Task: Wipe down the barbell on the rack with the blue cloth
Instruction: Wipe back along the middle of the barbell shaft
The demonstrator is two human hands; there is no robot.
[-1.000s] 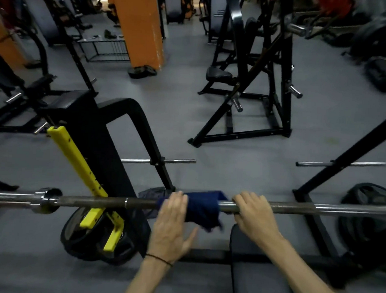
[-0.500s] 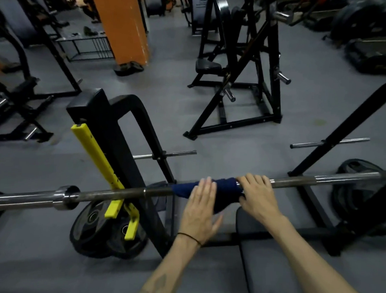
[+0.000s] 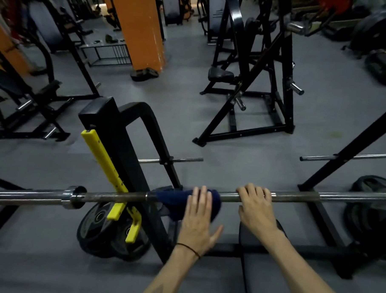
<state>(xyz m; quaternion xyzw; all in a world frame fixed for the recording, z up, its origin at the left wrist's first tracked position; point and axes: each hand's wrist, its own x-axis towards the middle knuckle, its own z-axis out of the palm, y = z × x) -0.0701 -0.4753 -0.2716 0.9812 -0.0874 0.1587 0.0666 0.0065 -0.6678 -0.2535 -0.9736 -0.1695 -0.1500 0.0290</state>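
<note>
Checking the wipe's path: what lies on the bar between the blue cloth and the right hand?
Only bare bar: the head view shows nothing between cloth and right hand.

Orange pillar (image 3: 139,28) behind; weight plates (image 3: 108,235) on floor; grey bench pad (image 3: 268,271) below.

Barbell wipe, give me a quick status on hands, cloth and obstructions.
Left hand flat, pressing blue cloth onto barbell. Right hand grips bare bar beside it. Yellow rack hook sits left of cloth.
</note>
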